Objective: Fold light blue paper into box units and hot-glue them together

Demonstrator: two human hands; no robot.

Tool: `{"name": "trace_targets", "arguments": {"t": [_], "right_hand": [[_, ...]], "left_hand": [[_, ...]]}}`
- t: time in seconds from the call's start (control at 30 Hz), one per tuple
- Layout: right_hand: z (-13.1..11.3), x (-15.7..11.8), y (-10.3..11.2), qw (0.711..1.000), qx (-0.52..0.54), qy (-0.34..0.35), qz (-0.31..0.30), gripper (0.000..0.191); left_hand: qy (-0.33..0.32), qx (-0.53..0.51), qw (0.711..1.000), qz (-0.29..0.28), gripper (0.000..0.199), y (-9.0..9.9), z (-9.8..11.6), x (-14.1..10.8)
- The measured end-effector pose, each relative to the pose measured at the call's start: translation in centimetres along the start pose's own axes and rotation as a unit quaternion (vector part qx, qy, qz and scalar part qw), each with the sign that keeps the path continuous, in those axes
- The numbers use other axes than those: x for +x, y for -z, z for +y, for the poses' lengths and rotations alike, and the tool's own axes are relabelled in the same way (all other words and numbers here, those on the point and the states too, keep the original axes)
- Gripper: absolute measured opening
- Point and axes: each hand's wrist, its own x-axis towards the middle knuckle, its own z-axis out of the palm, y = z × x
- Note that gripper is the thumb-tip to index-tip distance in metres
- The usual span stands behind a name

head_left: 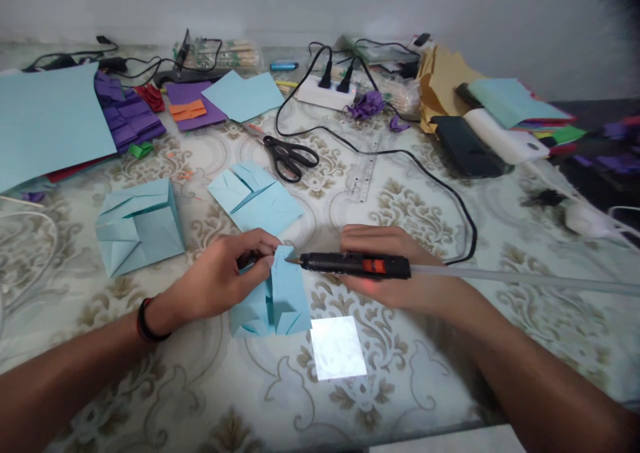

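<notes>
My right hand (pixel 385 259) is wrapped round a black glue gun (pixel 350 264) with a red-lit switch and a long clear glue stick out of its back end. The gun's nozzle tip meets the upper edge of a folded light blue paper piece (pixel 293 299). Thumb and fingers of my left hand (pixel 233 269) pinch that same paper near its top. Just beyond lies another folded light blue paper (pixel 270 203). A boxier folded blue paper (pixel 140 229) sits to the left.
Black scissors (pixel 290 156) and a clear ruler (pixel 364 173) lie in the middle. A white power strip (pixel 327 93) trails a black cable (pixel 430 166). Blue sheets (pixel 50 119) are at left; a dark phone (pixel 467 147) is at right.
</notes>
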Motion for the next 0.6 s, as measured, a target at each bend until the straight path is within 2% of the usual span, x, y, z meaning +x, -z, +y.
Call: {"name": "trace_targets", "arguments": {"t": [0.23,0.43,0.6], "right_hand": [[0.5,-0.6,0.2,1.0,0.023,-0.004,0.011,0.018],[0.4,-0.4,0.7,0.999,0.021,-0.012,-0.029,0.025],[0.1,-0.2,1.3,0.999,0.018,-0.002,-0.035,0.019]], "left_hand": [[0.006,0.007,1.0,-0.006,0.019,0.0,0.1,0.1],[0.005,0.009,1.0,-0.004,0.019,0.1,-0.1,-0.1],[0.004,0.007,1.0,-0.004,0.018,0.1,0.0,0.0]]}}
